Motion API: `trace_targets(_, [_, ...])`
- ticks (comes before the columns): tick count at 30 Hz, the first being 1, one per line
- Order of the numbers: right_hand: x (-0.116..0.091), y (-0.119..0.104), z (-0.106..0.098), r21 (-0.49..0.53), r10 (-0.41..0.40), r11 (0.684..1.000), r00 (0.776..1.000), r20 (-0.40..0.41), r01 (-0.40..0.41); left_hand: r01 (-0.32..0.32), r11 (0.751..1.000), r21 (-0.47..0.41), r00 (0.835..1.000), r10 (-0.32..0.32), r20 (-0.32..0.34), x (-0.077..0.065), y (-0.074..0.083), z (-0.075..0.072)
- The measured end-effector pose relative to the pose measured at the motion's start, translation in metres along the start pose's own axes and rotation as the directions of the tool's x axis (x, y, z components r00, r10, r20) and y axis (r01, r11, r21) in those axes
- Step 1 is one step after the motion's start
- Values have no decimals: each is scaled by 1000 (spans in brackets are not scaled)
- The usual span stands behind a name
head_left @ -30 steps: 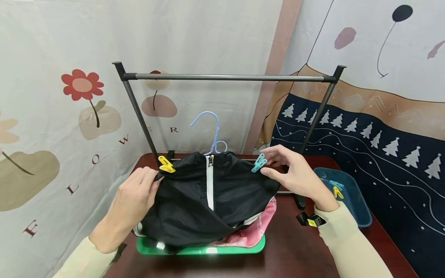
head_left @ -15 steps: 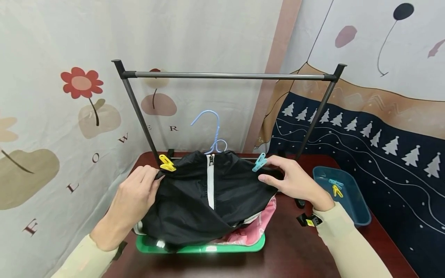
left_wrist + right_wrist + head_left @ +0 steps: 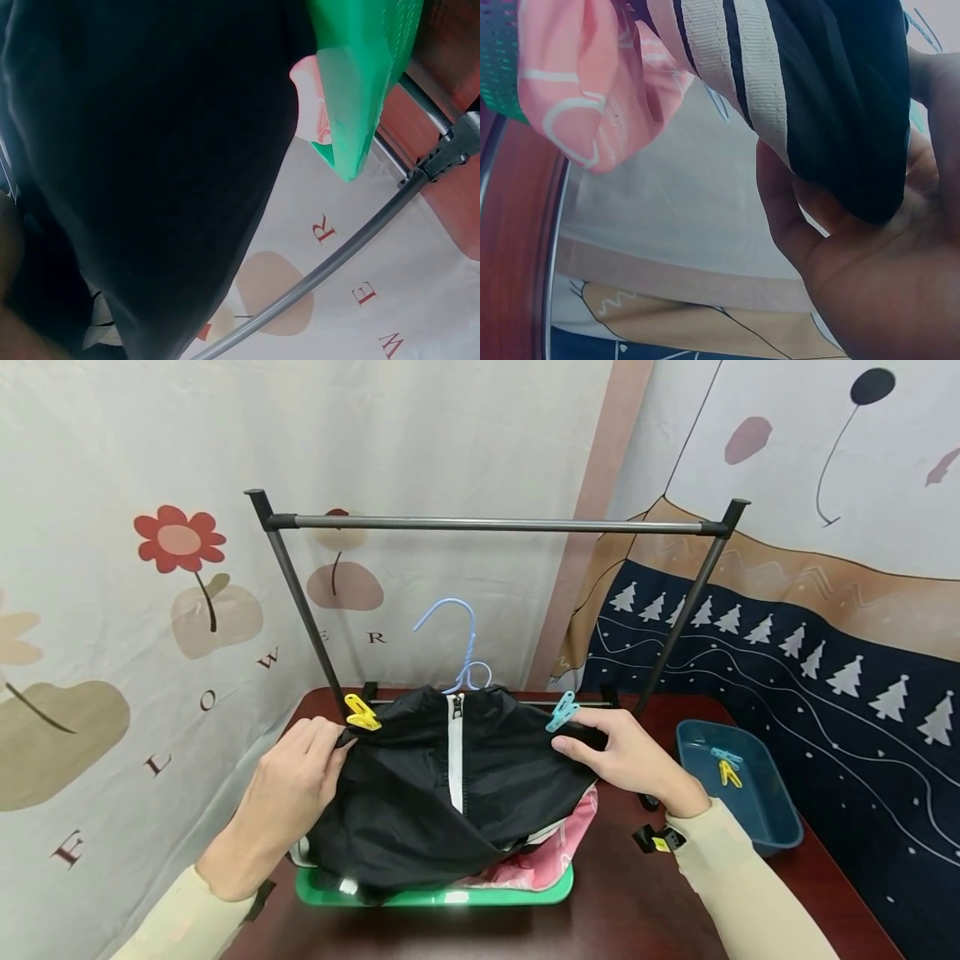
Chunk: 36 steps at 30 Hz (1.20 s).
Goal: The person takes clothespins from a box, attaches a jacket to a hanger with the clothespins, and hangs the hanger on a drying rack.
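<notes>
A black jacket (image 3: 405,793) with a white zipper hangs on a light blue wire hanger (image 3: 471,639), whose hook points up from the collar. At its left shoulder edge my left hand (image 3: 288,781) pinches the fabric, just below a yellow clothespin (image 3: 363,713). My right hand (image 3: 637,756) holds the opposite shoulder, thumb in front and fingers behind, beside a blue clothespin (image 3: 562,712) clipped there. The right wrist view shows the black cloth (image 3: 847,112) between thumb and fingers. Mostly dark fabric (image 3: 165,150) fills the left wrist view.
Under the jacket sits a green basket (image 3: 525,897) with pink cloth (image 3: 555,860) in it. A grey metal rack (image 3: 487,524) stands behind. To the right, a blue tray (image 3: 780,818) holds a blue and a yellow clothespin. Everything rests on a dark red table (image 3: 622,902).
My right hand has come down from beside the blue clothespin and taken hold of the jacket's shoulder. The left hand keeps its grip in nearly the same place.
</notes>
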State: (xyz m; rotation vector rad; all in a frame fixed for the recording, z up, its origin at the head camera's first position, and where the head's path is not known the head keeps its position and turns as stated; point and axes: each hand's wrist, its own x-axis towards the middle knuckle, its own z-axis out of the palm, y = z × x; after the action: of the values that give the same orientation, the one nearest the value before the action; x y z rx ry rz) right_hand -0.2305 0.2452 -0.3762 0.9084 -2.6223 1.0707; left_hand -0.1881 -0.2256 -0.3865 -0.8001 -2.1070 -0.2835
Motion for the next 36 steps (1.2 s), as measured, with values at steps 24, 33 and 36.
trace_targets(24, [-5,3,3,182,-72,981,997,-5,71,36,999,-39,999,-37,-16,4,1,3])
trace_targets(33, [-6,3,7,158,-94,982,994,-53,102,68,996,-66,997,-69,-21,3,1,3])
trace_targets(36, [-6,4,8,136,-112,983,989,-92,124,88,993,-78,996,-90,-19,4,1,3])
